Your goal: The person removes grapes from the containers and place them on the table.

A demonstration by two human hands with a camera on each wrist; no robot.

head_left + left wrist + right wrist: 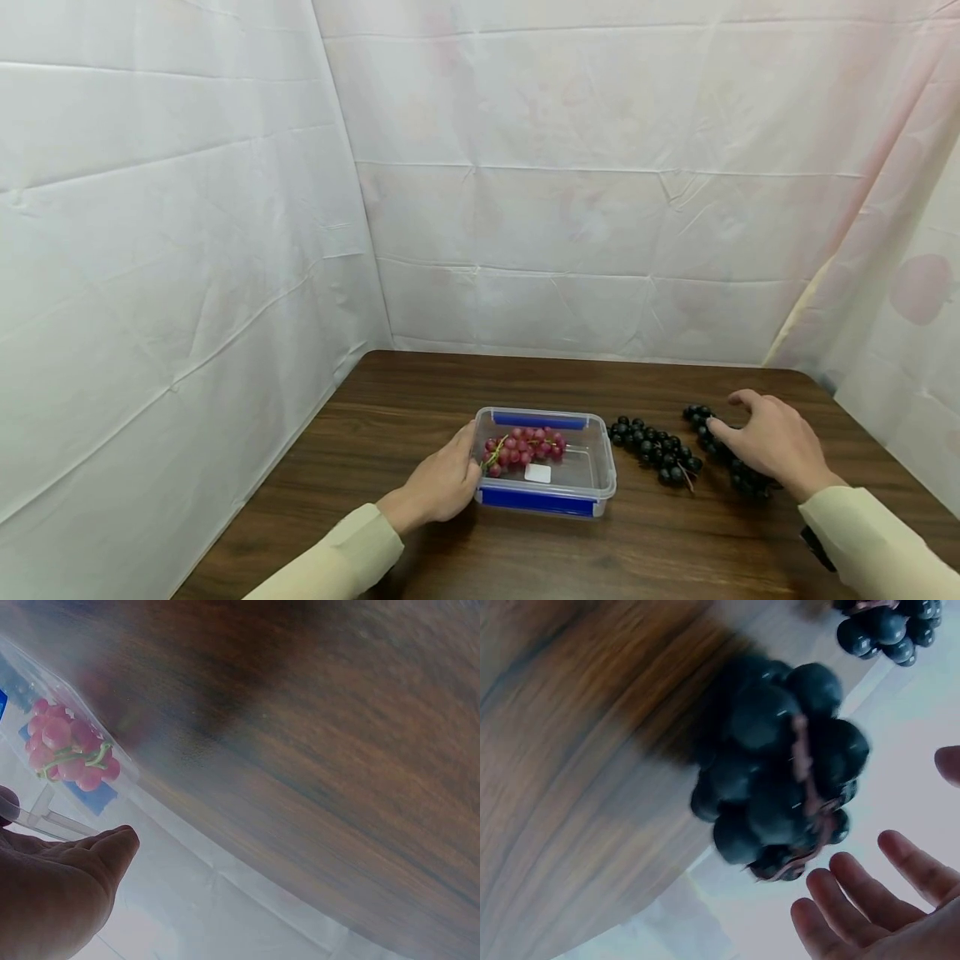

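A clear plastic food container (pixel 606 467) with blue clips stands on the table, and a bunch of red grapes (pixel 517 450) with a green stem lies in its left half. My left hand (pixel 444 479) rests against the container's left wall, its fingers extended along it. To the container's right lies one bunch of black grapes (pixel 656 450). My right hand (pixel 776 446) hovers over a second black bunch (pixel 702 421) farther right, partly hiding it. In the right wrist view, the fingers (pixel 844 900) are spread, with a gap between them and the nearest black grapes (pixel 769 772).
The brown wooden table (pixel 420 383) has rounded back corners. White sheeting (pixel 525 208) hangs behind it and along both sides. A small white label (pixel 537 473) shows on the container, near the red grapes.
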